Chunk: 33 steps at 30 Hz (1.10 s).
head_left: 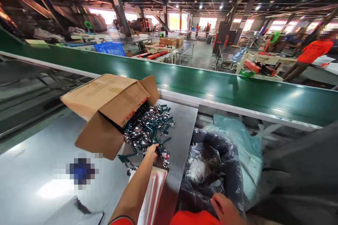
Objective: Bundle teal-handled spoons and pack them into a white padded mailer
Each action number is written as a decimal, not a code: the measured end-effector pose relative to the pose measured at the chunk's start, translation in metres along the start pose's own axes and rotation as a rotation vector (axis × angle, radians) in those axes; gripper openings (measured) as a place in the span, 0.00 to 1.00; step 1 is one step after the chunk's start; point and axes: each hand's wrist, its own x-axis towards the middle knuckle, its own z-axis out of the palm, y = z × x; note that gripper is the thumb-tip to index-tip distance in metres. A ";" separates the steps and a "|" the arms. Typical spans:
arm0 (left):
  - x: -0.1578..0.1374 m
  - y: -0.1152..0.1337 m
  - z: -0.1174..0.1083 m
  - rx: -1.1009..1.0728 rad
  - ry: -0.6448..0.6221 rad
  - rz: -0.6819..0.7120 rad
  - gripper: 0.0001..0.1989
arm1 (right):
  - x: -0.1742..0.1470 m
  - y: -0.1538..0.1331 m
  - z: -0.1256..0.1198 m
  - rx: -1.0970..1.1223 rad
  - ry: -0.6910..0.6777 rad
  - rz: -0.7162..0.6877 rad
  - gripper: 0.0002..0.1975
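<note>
My left hand (151,152) reaches to the near edge of a heap of shiny metal utensils (144,126) with rounded heads and dark green handles. Its visible finger is stretched out over the heap; the other fingers are partly hidden. The heap spills from a cardboard box (116,93) lying on its side with its flaps spread. Below my left forearm stands a stack of whitish, reddish-edged sheets or bags (154,191). Low in the view, my right hand (224,208) hovers by the lined bin (235,168), its fingers loosely bent and nothing visible in them.
A metal table (182,123) carries the box and heap. Behind it runs a green conveyor belt (190,81). Crumpled plastic (199,168) fills the bin, beside pale green plastic sheeting (237,133). A person in an orange shirt (315,51) stands beyond the belt.
</note>
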 end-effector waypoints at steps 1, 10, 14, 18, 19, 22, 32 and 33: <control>-0.003 0.001 -0.004 0.000 0.023 -0.002 0.12 | 0.000 0.002 0.001 0.001 -0.007 -0.007 0.15; -0.113 -0.005 -0.119 -0.220 -0.106 0.139 0.12 | 0.046 -0.019 0.002 -0.075 -0.062 -0.262 0.18; -0.179 -0.035 -0.156 -0.429 -0.205 0.154 0.28 | 0.064 -0.022 0.000 -0.060 -0.097 -0.412 0.23; -0.228 -0.066 -0.146 -0.648 -0.335 0.160 0.39 | 0.067 -0.014 0.009 0.050 -0.203 -0.414 0.30; -0.236 -0.072 -0.141 -0.680 -0.359 0.173 0.39 | 0.067 -0.012 0.013 0.067 -0.236 -0.406 0.32; -0.252 -0.087 -0.131 -0.705 -0.431 0.179 0.38 | 0.069 -0.015 0.024 0.053 -0.276 -0.442 0.35; -0.248 -0.104 -0.193 -0.409 -0.215 0.328 0.27 | 0.127 -0.102 0.052 0.001 -0.272 -0.439 0.07; -0.240 -0.107 -0.197 -0.236 -0.126 0.373 0.25 | 0.136 -0.112 0.057 -0.023 -0.270 -0.427 0.07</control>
